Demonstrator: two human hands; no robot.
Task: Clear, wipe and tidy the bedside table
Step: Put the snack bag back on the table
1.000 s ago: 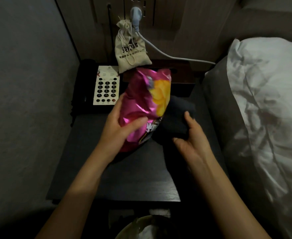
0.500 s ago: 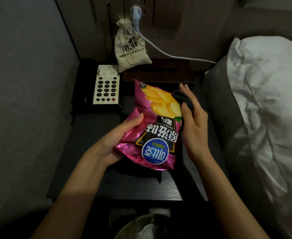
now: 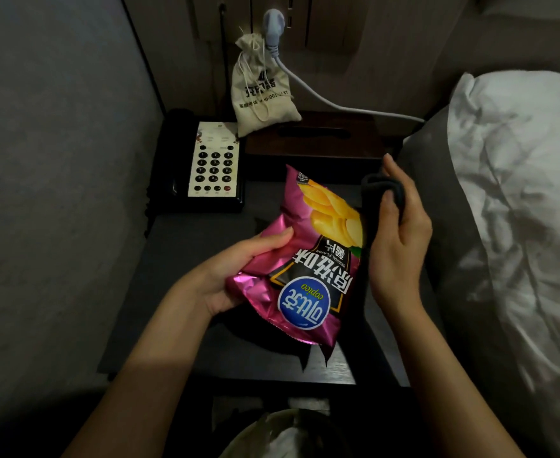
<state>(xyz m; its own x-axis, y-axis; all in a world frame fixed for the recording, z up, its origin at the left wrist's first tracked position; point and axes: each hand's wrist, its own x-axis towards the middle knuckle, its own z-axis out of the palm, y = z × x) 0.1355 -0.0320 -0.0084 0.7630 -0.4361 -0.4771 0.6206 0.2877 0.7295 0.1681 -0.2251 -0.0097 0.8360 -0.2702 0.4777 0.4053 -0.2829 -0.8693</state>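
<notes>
A pink crisp bag (image 3: 308,259) hangs tilted above the dark bedside table (image 3: 179,292). My left hand (image 3: 239,272) grips its left edge, thumb on the front. My right hand (image 3: 397,233) holds a dark cloth (image 3: 381,190) bunched in its fingers, just right of the bag. The cloth's lower part is hidden behind the bag.
A black phone with a white keypad (image 3: 214,166) sits at the table's back left. A beige drawstring pouch (image 3: 262,94) leans on a dark tissue box (image 3: 315,137). A grey plug and cable (image 3: 305,84) run right. The bed and white pillow (image 3: 516,193) are on the right; a bin (image 3: 281,434) stands below.
The crisp bag has been turned face up and lowered toward me. My right hand has lifted the dark cloth off the table and now holds it beside the bag.
</notes>
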